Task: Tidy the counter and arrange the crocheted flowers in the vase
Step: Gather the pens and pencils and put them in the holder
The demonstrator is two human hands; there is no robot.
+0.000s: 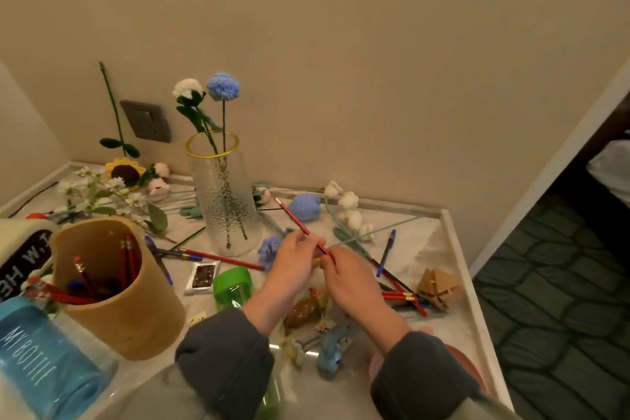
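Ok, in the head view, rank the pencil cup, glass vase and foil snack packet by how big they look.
1. pencil cup, largest, though nearer the camera
2. glass vase
3. foil snack packet, smallest

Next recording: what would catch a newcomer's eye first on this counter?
A tall glass vase with a gold rim stands mid-counter near the wall, holding a white flower and a blue flower. Just in front, the left grip and right grip, both bare hands, pinch a red pencil. A tan holder of pencils sits front left; loose crocheted flowers lie around the vase.
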